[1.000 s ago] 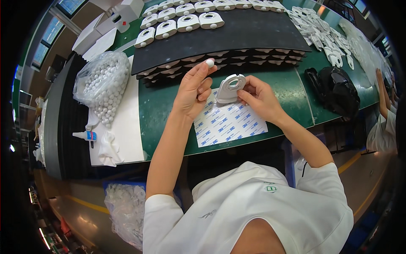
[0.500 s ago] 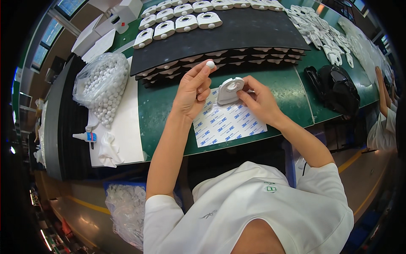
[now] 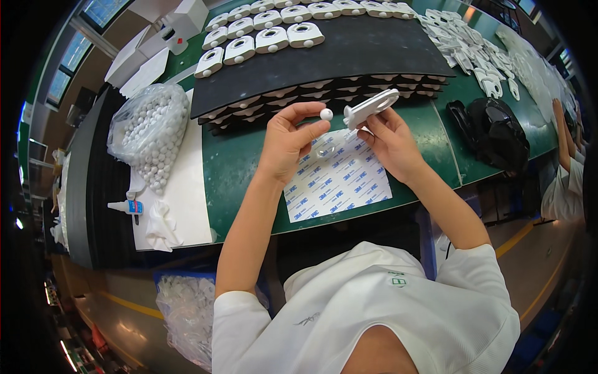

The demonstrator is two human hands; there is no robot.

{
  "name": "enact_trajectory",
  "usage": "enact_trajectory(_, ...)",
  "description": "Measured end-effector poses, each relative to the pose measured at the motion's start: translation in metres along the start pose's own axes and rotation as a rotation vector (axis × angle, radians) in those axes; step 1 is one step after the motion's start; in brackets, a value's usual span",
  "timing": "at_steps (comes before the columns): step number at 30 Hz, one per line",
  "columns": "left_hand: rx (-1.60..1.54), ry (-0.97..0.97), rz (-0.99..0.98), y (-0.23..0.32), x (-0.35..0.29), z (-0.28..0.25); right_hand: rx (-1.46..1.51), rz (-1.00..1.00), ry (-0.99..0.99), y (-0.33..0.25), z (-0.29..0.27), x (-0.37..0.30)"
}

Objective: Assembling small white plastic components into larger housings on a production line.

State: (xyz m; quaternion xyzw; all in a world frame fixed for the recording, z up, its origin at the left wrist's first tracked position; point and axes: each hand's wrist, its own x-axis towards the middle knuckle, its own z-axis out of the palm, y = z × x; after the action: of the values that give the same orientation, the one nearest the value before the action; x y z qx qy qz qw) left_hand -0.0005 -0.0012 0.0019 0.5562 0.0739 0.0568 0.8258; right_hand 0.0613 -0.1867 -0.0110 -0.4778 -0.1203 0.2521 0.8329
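Observation:
Between thumb and forefinger, my left hand (image 3: 288, 140) pinches a small white ball (image 3: 326, 115). My right hand (image 3: 393, 142) grips a white plastic housing (image 3: 372, 108) with a round hole, tilted so that its narrow end faces the ball. A small gap separates the two. Below them, a white sheet with a repeated blue print (image 3: 339, 181) lies on the green table (image 3: 240, 187). On its upper part sits a small clear round piece (image 3: 325, 149).
Stacked black boards (image 3: 367, 53) carry rows of white housings (image 3: 271, 38). At left are a bag of white balls (image 3: 149, 128), a small glue bottle (image 3: 127, 206) and a crumpled white cloth (image 3: 161, 225). Loose white parts (image 3: 467, 47) and a black bag (image 3: 498, 134) lie at right.
My right hand has raised the housing and turned it from face-on to edge-on. The ball in my left hand has moved right and slightly down, closer to the housing.

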Motion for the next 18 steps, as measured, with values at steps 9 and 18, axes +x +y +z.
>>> enact_trajectory(9,0.192,-0.017,0.007,0.002,-0.004,0.012,0.056,0.052,-0.083,0.001,-0.005,0.001)
enact_trajectory(18,0.366,-0.049,0.156,-0.003,-0.001,0.009,0.014,0.04,-0.112,0.001,-0.004,0.001)
